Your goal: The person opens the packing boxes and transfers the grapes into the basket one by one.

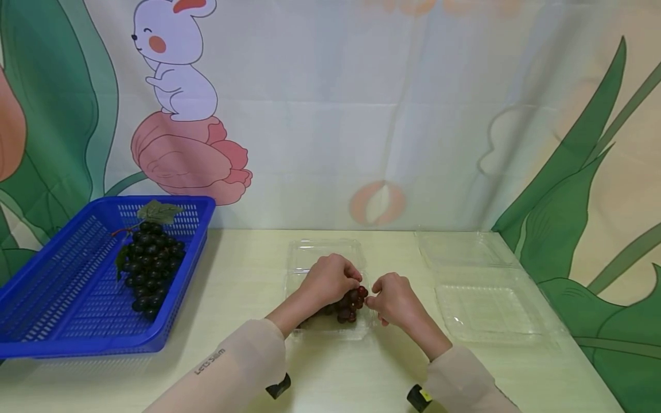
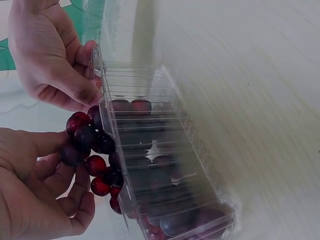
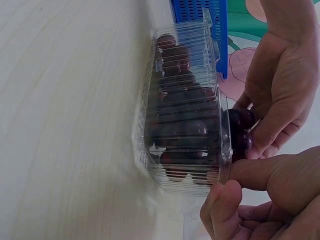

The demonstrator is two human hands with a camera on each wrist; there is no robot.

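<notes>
A bunch of dark red grapes (image 1: 347, 314) lies in a clear plastic clamshell container (image 2: 167, 85), with some grapes bulging above the rim. My left hand (image 1: 327, 281) pinches grapes at the bunch's right end, as the left wrist view shows from the side. On the container's right side, my right hand (image 1: 396, 299) grips the rim between thumb and fingers (image 3: 225, 200). The container's lid (image 1: 325, 246) is folded back behind it. In the head view, my left hand and forearm hide part of the bunch.
At the left stands a blue plastic basket (image 1: 203, 241) holding a bunch of black grapes (image 1: 152, 264) with a leaf (image 1: 160, 212). Another clear clamshell container (image 1: 488, 312) lies opened out at the right. Behind the table (image 1: 242, 269) hangs a printed cloth (image 1: 310, 115).
</notes>
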